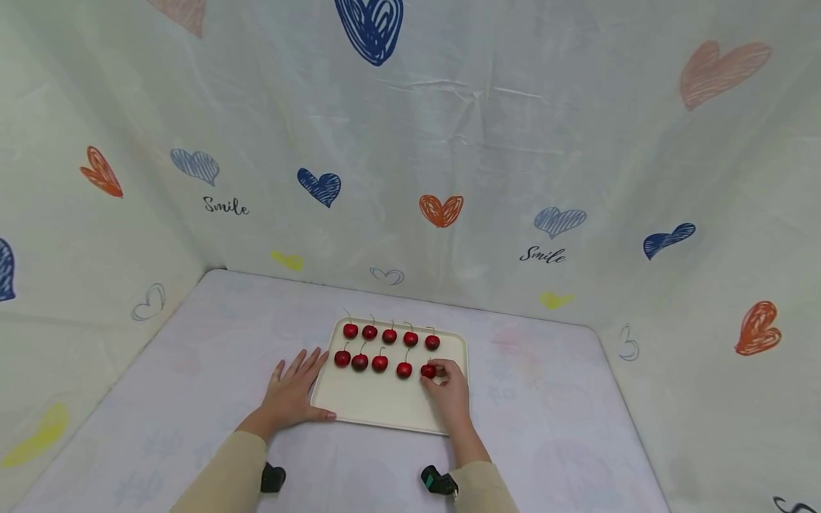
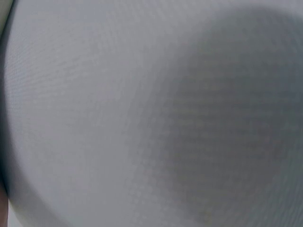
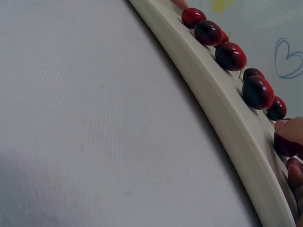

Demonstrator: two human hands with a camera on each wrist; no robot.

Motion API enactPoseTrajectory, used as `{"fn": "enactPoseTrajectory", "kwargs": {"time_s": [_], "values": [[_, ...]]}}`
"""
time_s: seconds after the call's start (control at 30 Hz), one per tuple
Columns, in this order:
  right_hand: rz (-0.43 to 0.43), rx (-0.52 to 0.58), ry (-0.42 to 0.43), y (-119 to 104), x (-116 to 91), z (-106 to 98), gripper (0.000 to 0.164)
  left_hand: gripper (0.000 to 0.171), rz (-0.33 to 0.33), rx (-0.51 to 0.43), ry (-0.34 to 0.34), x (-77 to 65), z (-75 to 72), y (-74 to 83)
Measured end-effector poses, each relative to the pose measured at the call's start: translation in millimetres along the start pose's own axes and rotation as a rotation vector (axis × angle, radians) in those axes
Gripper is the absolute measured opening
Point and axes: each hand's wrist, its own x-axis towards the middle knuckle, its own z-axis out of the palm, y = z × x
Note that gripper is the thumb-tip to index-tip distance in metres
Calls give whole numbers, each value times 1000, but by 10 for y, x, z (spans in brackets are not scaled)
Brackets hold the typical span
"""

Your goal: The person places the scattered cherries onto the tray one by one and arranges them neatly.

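A cream rectangular tray (image 1: 378, 406) carries red cherries with stems in two rows. The back row runs from a left cherry (image 1: 350, 330) to a right cherry (image 1: 432, 343). In the front row, my right hand (image 1: 452, 393) pinches the rightmost cherry (image 1: 428, 370) between thumb and fingers; the right wrist view shows the thumb (image 3: 291, 130) against that dark red cherry (image 3: 284, 144). My left hand (image 1: 291, 392) lies with spread, straight fingers at the tray's left edge, its thumb along the near left corner. The left wrist view shows mostly blurred tablecloth (image 2: 85, 113).
A pale patterned cloth (image 1: 545, 413) covers the table under the tray. Behind and beside it hangs a white curtain (image 1: 487, 157) printed with hearts and the word Smile. Dark wrist cameras (image 1: 439, 480) sit by both sleeves.
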Motion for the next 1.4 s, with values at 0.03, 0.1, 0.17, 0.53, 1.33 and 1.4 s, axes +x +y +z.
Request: {"fn": "enactPoseTrajectory", "kwargs": {"time_s": [0.03,0.1,0.17,0.53,1.33,1.4], "values": [[5,-3,1,-4,-1,0,29,125,-1,0,1,3,-2,1],[19,-2,2,-13,-1,-3,29,125,-2,4,0,8,1,-1],[32,1,0,-27,-2,-8,28,125,-2,10,-1,12,5,-5],[79,13,-10,-52,-1,-17,32,125,-6,-6,-18,6,-6,20],[54,33,33,-33,4,-3,29,125,3,11,-3,9,-20,-1],[63,37,30,-36,0,-6,29,126,3,15,-3,12,-13,-5]]}}
